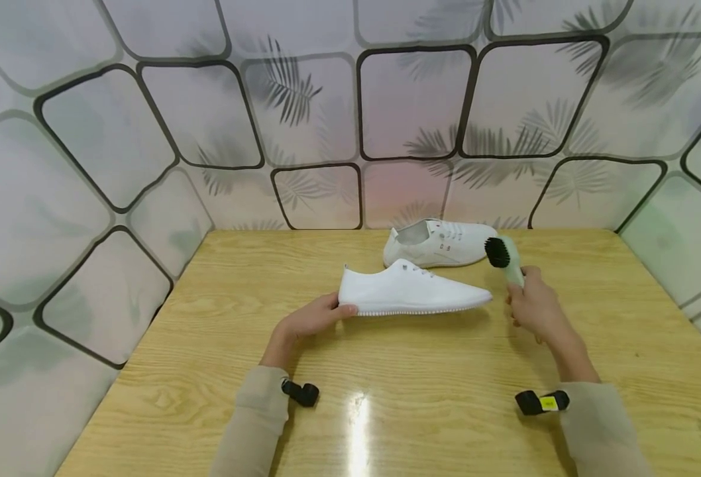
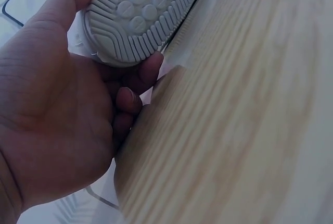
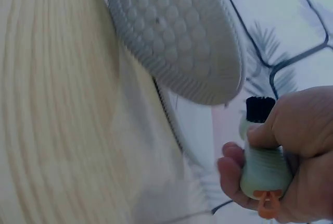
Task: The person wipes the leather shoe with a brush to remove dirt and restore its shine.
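Observation:
A white lace-up shoe (image 1: 410, 291) is held at its heel by my left hand (image 1: 317, 315), its toe pointing right. The left wrist view shows the thumb and fingers pinching the heel, with the shoe's ridged, studded sole (image 2: 140, 15) facing the camera. My right hand (image 1: 538, 305) grips the pale green handle of a brush (image 1: 510, 262) with black bristles, just right of the toe. In the right wrist view the brush handle (image 3: 265, 169) has an orange loop at its end, and the bristles are apart from the sole (image 3: 177, 36).
A second white shoe (image 1: 446, 242) lies behind the held one, near the back edge of the wooden table (image 1: 207, 344). Patterned walls (image 1: 309, 119) rise at the back and both sides. Each wrist wears a small black camera (image 1: 301, 393).

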